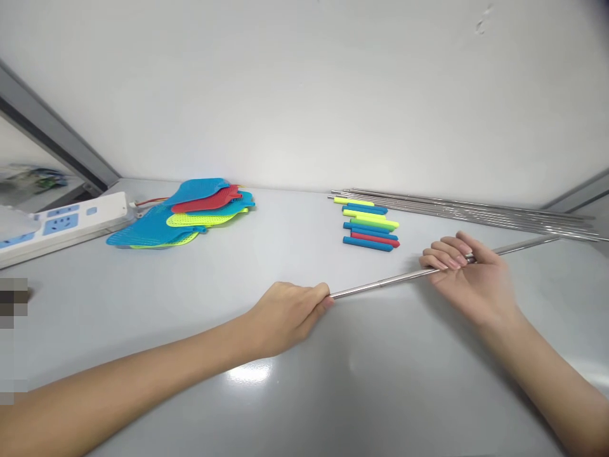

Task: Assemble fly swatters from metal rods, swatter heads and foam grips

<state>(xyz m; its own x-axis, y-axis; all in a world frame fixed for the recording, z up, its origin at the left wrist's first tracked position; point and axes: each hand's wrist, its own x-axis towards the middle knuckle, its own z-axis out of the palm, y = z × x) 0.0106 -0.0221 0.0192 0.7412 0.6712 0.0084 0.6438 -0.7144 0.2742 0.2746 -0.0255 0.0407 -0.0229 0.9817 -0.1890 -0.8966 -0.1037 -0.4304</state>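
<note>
A thin shiny metal rod (380, 283) slants across the middle of the head view, rising to the right above the grey tabletop. My left hand (295, 317) is closed around its near left end, which the fingers hide. Further along, my right hand (469, 273) is palm up with its fingers curled over the same rod. The rod's far end reaches toward a bundle of similar metal rods (457, 212) at the back right. Short coloured plastic handles (368, 245), in blue, red, green and yellow, lie in a row beyond the held rod.
At the back left lie several stacked fly swatter heads (147, 223) in blue, red and yellow. A white power strip (90, 216) stands left of them. A white wall (295, 89) closes off the back, with grey frame posts (57, 127) at the sides.
</note>
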